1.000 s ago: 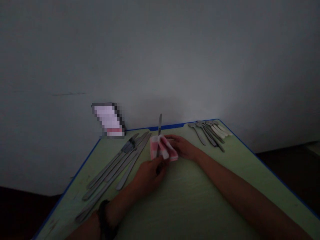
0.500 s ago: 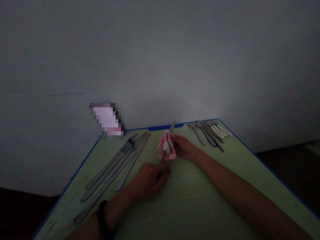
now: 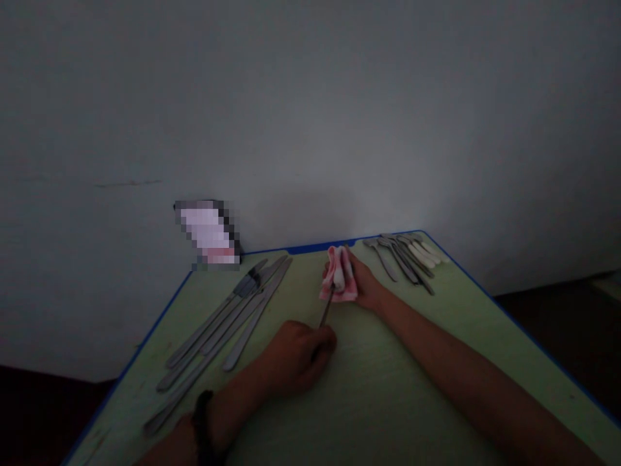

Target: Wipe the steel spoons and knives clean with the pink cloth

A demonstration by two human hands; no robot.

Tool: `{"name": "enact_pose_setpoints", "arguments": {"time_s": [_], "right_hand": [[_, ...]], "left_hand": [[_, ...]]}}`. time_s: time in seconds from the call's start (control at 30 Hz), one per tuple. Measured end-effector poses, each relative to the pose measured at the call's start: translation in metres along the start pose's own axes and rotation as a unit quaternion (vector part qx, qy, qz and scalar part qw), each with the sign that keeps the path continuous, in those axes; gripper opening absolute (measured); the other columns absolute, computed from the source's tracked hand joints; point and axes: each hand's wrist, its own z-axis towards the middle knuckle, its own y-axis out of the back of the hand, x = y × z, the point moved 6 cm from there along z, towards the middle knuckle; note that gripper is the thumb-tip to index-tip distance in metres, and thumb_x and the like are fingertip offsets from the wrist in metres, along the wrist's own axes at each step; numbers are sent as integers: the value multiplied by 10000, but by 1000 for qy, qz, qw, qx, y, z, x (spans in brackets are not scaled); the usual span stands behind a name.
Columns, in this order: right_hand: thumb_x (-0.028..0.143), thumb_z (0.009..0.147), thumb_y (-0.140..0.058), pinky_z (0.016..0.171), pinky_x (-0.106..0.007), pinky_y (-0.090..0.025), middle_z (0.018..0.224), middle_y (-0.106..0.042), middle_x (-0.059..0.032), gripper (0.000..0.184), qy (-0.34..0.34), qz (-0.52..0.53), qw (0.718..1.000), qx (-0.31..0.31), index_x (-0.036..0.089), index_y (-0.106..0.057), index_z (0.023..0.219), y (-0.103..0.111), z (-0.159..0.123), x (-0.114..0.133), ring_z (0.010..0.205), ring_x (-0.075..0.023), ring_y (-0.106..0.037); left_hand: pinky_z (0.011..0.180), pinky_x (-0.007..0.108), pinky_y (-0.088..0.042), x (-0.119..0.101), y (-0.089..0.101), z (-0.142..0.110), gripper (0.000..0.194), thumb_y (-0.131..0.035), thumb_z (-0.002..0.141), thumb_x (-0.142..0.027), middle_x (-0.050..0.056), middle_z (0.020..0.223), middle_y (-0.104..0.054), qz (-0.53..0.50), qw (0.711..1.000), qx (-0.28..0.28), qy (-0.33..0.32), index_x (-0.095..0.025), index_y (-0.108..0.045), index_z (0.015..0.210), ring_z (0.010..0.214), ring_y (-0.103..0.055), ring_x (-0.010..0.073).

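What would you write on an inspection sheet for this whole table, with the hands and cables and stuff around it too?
Surface: pale green table with a blue edge; dark marks near the left side.
Job's things: pink-and-white cloth wrapped on a slim metal utensil; its far end is hidden.
Clutter: knives overlapping on the left; metal cutlery and white handles at far right; pixelated screen at the far left corner.
Grips: left grip closed on the utensil's near end; right grip on the cloth, fingers mostly hidden.
Cables: nothing seen.
Surroundings: plain gray wall behind, a thin streak on its left; dim light.
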Motion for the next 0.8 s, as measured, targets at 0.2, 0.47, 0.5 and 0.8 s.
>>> {"name": "enact_pose_setpoints", "arguments": {"time_s": [0.2,0.47,0.5,0.8], "right_hand": [[460,593,-773,537,-225,-403,651,-617,3,393,26,-247,967,55,144,-600,750,-2,-5,-9,547,-103,-514],[480,751,-638,622,-268,-470,725,-661,-39,346,18,-83,996,-6,138,-627,803,-2,-1,-4,618,-135,-580],[490,771,-612,632,-275,-479,728,-662,-41,351,32,-58,997,-28,142,-624,810,1,1,-2,622,-139,-585],[531,760,-605,561,-270,-464,654,-637,-24,372,33,-50,996,-64,159,-585,760,12,6,-4,565,-137,-563]], "left_hand": [[580,217,-396,13,0,3,188,-374,879,-213,-7,675,-623,-70,994,-39,75,-199,-559,912,563,-580,119],[609,225,-402,10,0,2,172,-404,865,-201,-3,703,-637,-48,997,-28,52,-205,-574,895,602,-594,128],[608,226,-400,10,0,2,170,-408,863,-197,-5,698,-638,-42,997,-29,50,-207,-575,897,600,-594,129],[715,279,-439,-1,4,-2,200,-437,857,-214,9,780,-670,-38,999,-19,1,-218,-552,1020,697,-635,158]]}}
